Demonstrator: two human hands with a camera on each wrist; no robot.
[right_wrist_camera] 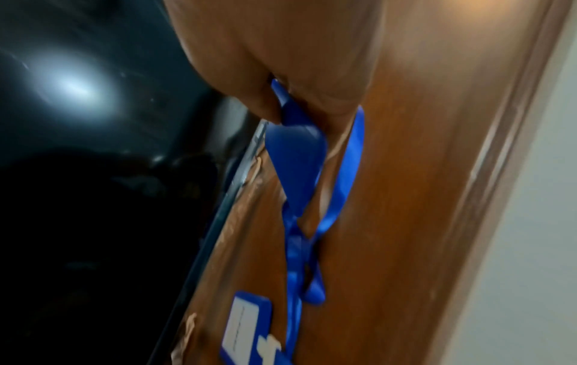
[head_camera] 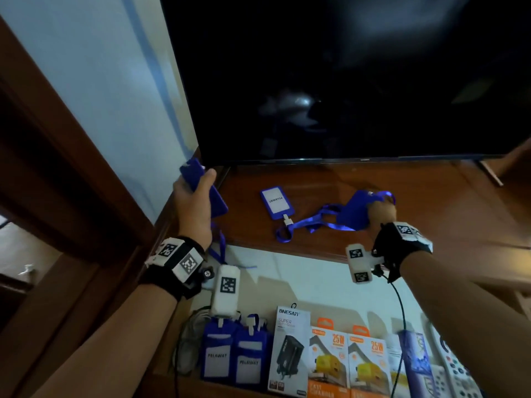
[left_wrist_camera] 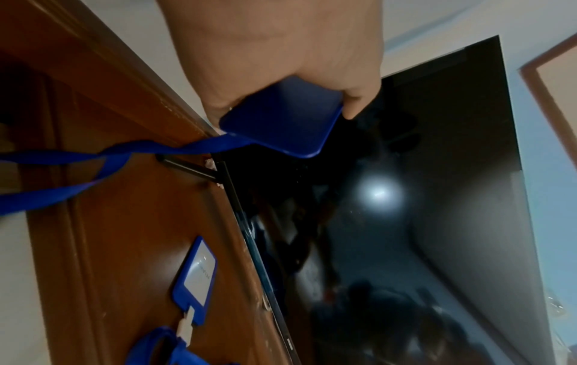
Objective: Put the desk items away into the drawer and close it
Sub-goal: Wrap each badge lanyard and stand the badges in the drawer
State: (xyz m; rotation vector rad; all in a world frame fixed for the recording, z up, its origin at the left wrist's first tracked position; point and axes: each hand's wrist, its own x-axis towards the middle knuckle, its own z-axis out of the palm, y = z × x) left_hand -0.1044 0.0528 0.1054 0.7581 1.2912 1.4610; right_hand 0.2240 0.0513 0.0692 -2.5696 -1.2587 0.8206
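Observation:
My left hand (head_camera: 195,196) grips a blue badge holder (head_camera: 219,203) lifted above the desk's left end; its lanyard (left_wrist_camera: 62,158) trails down toward the drawer. My right hand (head_camera: 380,211) pinches a second blue badge holder (head_camera: 355,209) just above the wooden desk top (head_camera: 431,211), with its lanyard (right_wrist_camera: 343,185) looped under the fingers. A third badge holder (head_camera: 274,202) with a white PELAWAT card lies flat on the desk between my hands, its strap spread toward the right one. The drawer (head_camera: 301,277) below stands open.
A large dark TV (head_camera: 344,81) stands at the back of the desk. Inside the drawer are two badge holders (head_camera: 232,359), charger boxes (head_camera: 327,360) and remote controls (head_camera: 457,372). A wooden door frame (head_camera: 71,182) rises on the left.

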